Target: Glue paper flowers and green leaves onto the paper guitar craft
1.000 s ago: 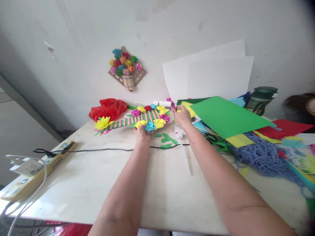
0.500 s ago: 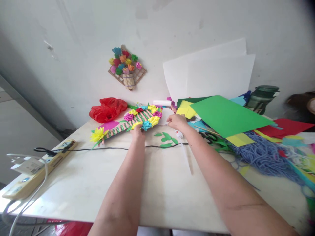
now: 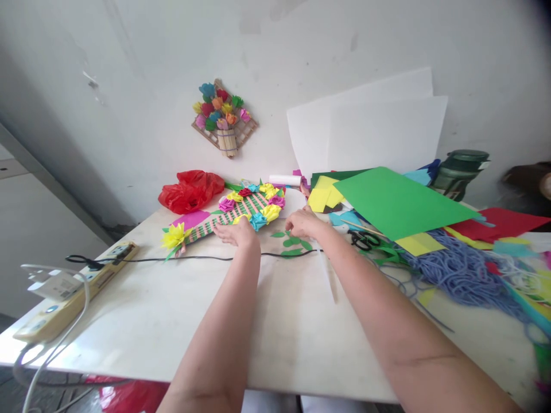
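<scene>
A woven pink-and-green paper mat [image 3: 228,217] ringed with paper flowers lies flat on the white table [image 3: 172,321], with a yellow flower [image 3: 174,236] at its left tip. My left hand [image 3: 235,234] rests at the mat's near edge, fingers stretched out to the left and touching it. My right hand [image 3: 301,223] hovers just right of the mat, above some green paper leaves [image 3: 293,244]. Its fingers are loosely bent, and I see nothing in them.
A black cable [image 3: 189,258] crosses the table to a power strip [image 3: 73,292] at the left. A red plastic bag [image 3: 189,189] lies behind the mat. Green paper sheets [image 3: 396,201], scissors [image 3: 364,241] and blue yarn [image 3: 465,269] crowd the right. A flower craft [image 3: 224,117] hangs on the wall.
The mat came down and left from a raised, two-handed hold and now lies flat. My left hand let go and flattened beside it. My right hand drew back toward the leaves.
</scene>
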{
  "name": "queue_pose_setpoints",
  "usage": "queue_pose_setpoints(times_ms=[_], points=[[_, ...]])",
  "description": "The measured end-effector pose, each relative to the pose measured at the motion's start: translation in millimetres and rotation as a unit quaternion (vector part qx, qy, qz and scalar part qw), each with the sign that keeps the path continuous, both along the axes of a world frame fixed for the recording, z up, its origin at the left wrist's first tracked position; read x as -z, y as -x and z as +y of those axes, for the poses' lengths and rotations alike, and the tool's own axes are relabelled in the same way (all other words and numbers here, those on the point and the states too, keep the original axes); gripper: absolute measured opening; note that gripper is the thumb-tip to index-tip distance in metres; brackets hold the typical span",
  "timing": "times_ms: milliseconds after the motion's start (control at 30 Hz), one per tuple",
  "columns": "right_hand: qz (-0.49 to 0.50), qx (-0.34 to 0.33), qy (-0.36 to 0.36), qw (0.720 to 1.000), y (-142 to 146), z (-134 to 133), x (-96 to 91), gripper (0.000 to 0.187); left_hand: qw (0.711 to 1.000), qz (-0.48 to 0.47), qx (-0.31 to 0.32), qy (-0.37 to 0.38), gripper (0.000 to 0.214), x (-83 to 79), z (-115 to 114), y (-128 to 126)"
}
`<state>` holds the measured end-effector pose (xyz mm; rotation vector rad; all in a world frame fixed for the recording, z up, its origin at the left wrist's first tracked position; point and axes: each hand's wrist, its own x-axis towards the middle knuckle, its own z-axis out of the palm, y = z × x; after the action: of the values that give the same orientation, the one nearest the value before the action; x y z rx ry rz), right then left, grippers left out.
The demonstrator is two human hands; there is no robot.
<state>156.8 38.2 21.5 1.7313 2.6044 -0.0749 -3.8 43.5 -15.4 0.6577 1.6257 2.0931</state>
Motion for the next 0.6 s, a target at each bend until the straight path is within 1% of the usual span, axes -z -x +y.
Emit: queue_pose_setpoints(times_ms=[33, 67, 100, 133, 233, 300, 367, 433, 467, 533, 600], points=[[0.001, -0.002, -0.006, 1.000, 1, -1, 0.7, 0.030, 0.996, 0.063, -0.062, 0.005, 0.061, -2.0, -2, -3], [0.004, -0.005, -0.015, 1.000, 1, -1, 1.5, 0.029, 0.989, 0.123, -0.085, -0.005, 0.059, -3.3, -3, -5], [0.006, -0.008, -0.025, 1.000, 1, -1, 2.2, 0.029, 0.981, 0.172, -0.090, -0.018, 0.052, -3.6, -3, -7], [0.008, -0.013, -0.033, 0.999, 2, -1, 2.8, 0.028, 0.975, 0.212, -0.060, -0.035, 0.044, -2.6, -3, -8], [0.005, -0.030, -0.032, 0.999, 1, -1, 2.9, 0.022, 0.953, 0.288, 0.073, -0.060, 0.022, 8.2, 2, -10], [0.001, -0.043, -0.015, 0.999, 1, -1, 1.5, 0.019, 0.923, 0.351, 0.150, -0.056, 0.016, 18.5, 6, -9], [-0.003, -0.055, 0.002, 0.998, 0, -3, -0.5, 0.016, 0.889, 0.405, 0.209, -0.046, 0.016, 26.8, 9, -8], [-0.007, -0.058, 0.029, 0.998, -1, -4, -2.6, 0.013, 0.864, 0.437, 0.246, -0.035, 0.017, 31.3, 10, -8], [-0.012, -0.058, 0.048, 0.997, -2, -5, -3.6, 0.012, 0.858, 0.444, 0.255, -0.031, 0.018, 32.1, 10, -7], [-0.025, -0.063, 0.087, 0.994, -2, -7, -5.2, 0.010, 0.858, 0.443, 0.258, -0.028, 0.020, 31.8, 10, -6], [-0.037, -0.073, 0.111, 0.991, -2, -9, -6.2, 0.013, 0.864, 0.434, 0.253, -0.030, 0.020, 30.6, 9, -6]])
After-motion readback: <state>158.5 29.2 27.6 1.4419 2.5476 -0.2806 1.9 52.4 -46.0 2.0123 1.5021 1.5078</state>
